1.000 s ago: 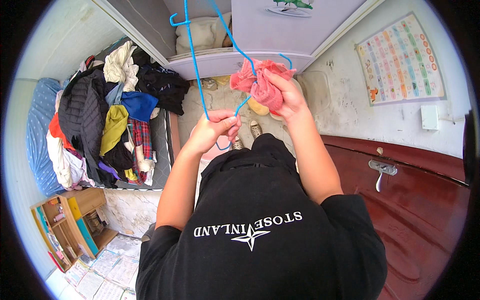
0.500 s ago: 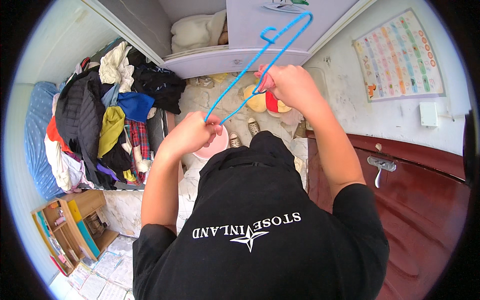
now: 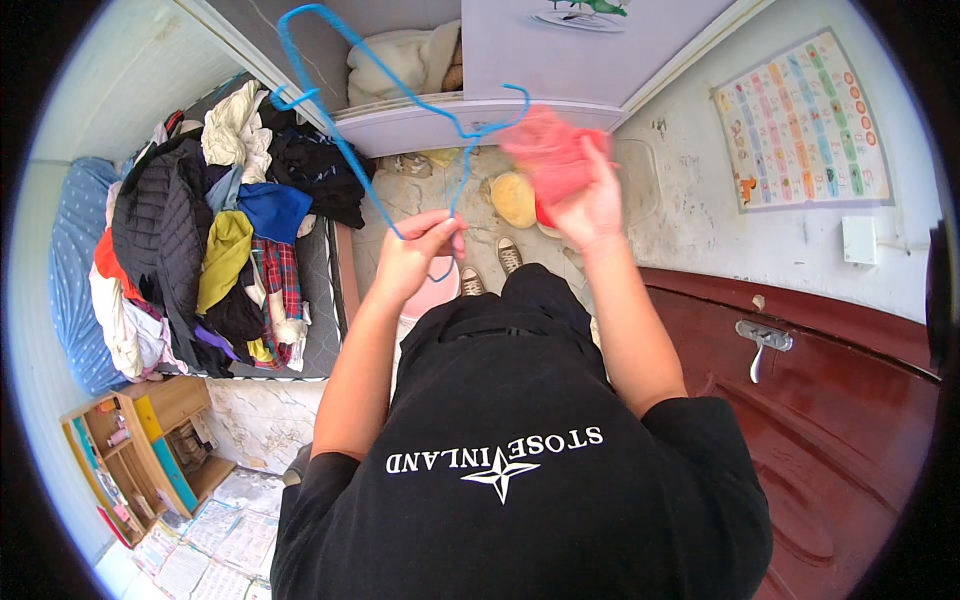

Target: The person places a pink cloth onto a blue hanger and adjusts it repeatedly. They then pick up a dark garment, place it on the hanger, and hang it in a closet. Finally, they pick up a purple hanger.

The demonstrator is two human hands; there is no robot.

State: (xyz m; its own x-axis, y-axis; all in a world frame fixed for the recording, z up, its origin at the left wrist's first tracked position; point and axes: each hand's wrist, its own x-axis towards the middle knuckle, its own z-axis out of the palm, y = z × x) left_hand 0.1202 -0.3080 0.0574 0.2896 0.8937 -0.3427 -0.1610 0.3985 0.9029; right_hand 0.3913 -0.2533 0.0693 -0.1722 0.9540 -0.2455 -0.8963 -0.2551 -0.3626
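Note:
My left hand (image 3: 420, 255) is closed around a blue wire clothes hanger (image 3: 297, 68) near its lower end. The hanger is held up in front of me, with one end reaching the far left and a hook-like end toward my right hand. My right hand (image 3: 590, 208) grips a pink-red cloth (image 3: 556, 160), partly smeared by motion, and its fingers are partly hidden by it. The cloth is close to the hanger's right end; I cannot tell whether they touch.
On a bed at left lies a pile of clothes (image 3: 228, 245). An open cabinet (image 3: 400, 122) with a white blanket stands ahead. A pink basin (image 3: 432, 292) and a yellow-and-red plush item (image 3: 514, 199) are on the floor. A dark red door (image 3: 800, 440) is at right.
The hanger has swung left and now stays only in my left hand. My right hand has come away from it with the pink-red cloth, which is now more spread out.

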